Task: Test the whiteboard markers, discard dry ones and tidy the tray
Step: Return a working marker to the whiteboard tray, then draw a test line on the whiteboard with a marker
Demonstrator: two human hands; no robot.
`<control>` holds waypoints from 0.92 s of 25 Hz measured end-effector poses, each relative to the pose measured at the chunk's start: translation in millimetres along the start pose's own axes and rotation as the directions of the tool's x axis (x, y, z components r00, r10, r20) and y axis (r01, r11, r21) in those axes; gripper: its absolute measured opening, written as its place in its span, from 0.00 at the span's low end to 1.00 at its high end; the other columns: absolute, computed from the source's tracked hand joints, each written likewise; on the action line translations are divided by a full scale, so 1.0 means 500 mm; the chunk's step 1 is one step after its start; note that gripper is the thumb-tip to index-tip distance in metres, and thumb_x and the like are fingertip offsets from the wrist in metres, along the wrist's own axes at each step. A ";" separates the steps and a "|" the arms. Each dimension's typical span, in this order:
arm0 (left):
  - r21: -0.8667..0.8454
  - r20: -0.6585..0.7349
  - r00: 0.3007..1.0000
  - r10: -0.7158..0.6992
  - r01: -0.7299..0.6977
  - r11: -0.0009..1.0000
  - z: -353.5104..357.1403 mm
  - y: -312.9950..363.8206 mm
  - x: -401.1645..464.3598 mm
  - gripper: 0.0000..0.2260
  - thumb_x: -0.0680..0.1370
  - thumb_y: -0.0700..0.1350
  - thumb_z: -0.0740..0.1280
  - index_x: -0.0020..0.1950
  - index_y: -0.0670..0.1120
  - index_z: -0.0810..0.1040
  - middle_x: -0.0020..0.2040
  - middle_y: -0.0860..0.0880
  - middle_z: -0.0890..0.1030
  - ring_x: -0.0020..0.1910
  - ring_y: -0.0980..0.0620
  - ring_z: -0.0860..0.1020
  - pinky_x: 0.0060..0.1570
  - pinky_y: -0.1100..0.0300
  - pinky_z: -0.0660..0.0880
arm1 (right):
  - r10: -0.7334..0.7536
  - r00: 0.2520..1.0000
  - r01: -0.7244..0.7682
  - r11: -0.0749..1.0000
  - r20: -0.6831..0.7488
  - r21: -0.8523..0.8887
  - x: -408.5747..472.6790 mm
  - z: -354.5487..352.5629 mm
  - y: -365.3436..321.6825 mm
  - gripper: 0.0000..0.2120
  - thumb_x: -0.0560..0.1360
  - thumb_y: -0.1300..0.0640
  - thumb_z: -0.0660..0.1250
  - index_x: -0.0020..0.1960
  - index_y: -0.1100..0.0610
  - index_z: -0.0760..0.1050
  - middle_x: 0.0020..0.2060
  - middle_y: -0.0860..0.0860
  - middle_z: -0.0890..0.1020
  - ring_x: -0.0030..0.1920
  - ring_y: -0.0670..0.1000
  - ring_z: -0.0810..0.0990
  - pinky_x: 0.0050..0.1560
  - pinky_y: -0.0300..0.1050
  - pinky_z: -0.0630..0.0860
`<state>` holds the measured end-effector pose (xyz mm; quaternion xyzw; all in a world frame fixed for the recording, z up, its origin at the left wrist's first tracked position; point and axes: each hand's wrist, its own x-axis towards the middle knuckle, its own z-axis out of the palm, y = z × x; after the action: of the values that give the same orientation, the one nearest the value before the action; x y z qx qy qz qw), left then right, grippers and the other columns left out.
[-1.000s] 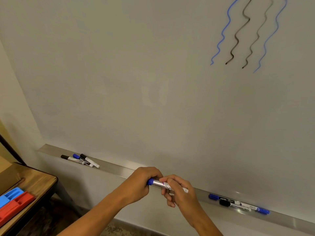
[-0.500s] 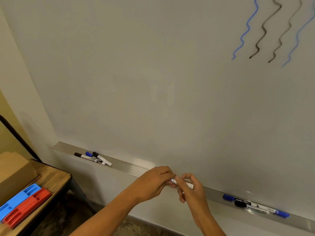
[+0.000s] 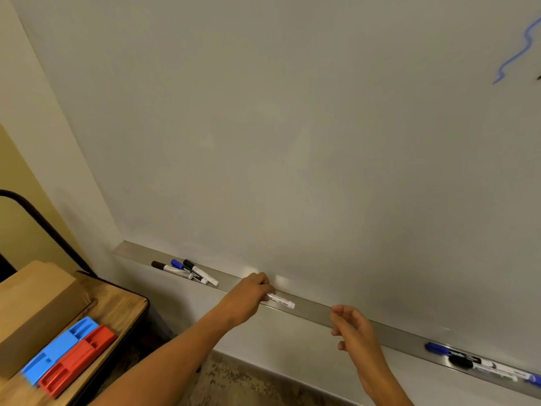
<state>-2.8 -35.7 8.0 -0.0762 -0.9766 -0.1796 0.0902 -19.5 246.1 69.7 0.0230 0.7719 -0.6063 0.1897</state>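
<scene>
At far left a wooden surface [image 3: 123, 306] carries a cardboard box [image 3: 35, 300] with a blue eraser [image 3: 58, 348] and a red eraser [image 3: 77, 360] side by side. On the metal tray [image 3: 316, 310] below the whiteboard [image 3: 292, 142], three markers [image 3: 185, 271] lie bunched. The left hand [image 3: 248, 294] grips a white marker [image 3: 281, 300] by one end, over the tray. The right hand [image 3: 352, 328] hangs near, fingers loosely curled, holding nothing. More markers [image 3: 480, 361] lie far right; a blue squiggle [image 3: 518, 51] marks the board.

L hand [image 3: 251, 291] grips marker [image 3: 281, 300] over tray [image 3: 322, 313] | R hand [image 3: 352, 329] empty, loose
</scene>
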 end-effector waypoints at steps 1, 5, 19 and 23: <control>0.032 0.016 1.000 -0.012 0.011 0.999 0.002 -0.029 0.003 0.13 0.78 0.36 0.67 0.61 0.47 0.81 0.53 0.49 0.77 0.51 0.49 0.74 0.48 0.61 0.70 | 0.017 1.000 -0.017 1.000 -0.001 -0.002 0.006 0.006 0.005 0.05 0.80 0.58 0.67 0.54 0.52 0.79 0.48 0.54 0.82 0.46 0.53 0.80 0.39 0.45 0.75; 0.110 0.038 0.995 -0.087 0.082 0.991 0.007 -0.132 0.009 0.11 0.75 0.38 0.71 0.55 0.48 0.84 0.49 0.48 0.79 0.48 0.45 0.76 0.45 0.54 0.74 | 0.087 0.996 -0.087 0.996 -0.028 0.004 0.018 0.013 0.034 0.04 0.79 0.59 0.69 0.54 0.55 0.80 0.47 0.57 0.82 0.43 0.54 0.80 0.35 0.44 0.75; 0.178 0.073 0.961 -0.268 0.251 0.951 0.056 -0.192 -0.018 0.23 0.67 0.32 0.70 0.60 0.48 0.81 0.58 0.48 0.79 0.59 0.43 0.76 0.62 0.49 0.72 | 0.154 0.985 -0.155 0.988 -0.076 -0.007 0.033 0.005 0.072 0.04 0.79 0.58 0.69 0.53 0.55 0.81 0.46 0.58 0.84 0.44 0.55 0.81 0.40 0.47 0.76; 0.067 0.009 0.981 -0.191 0.190 0.979 0.087 -0.122 -0.009 0.19 0.70 0.36 0.72 0.58 0.49 0.82 0.58 0.50 0.81 0.59 0.45 0.77 0.61 0.48 0.74 | 0.160 0.983 -0.162 0.987 -0.092 -0.013 0.022 -0.011 0.079 0.05 0.79 0.56 0.69 0.54 0.52 0.81 0.47 0.54 0.84 0.46 0.55 0.82 0.42 0.45 0.78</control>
<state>-16.2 -76.7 -53.5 0.0195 -0.9854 -0.1548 0.0677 -20.8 259.4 30.7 0.1107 0.7815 -0.5794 0.2031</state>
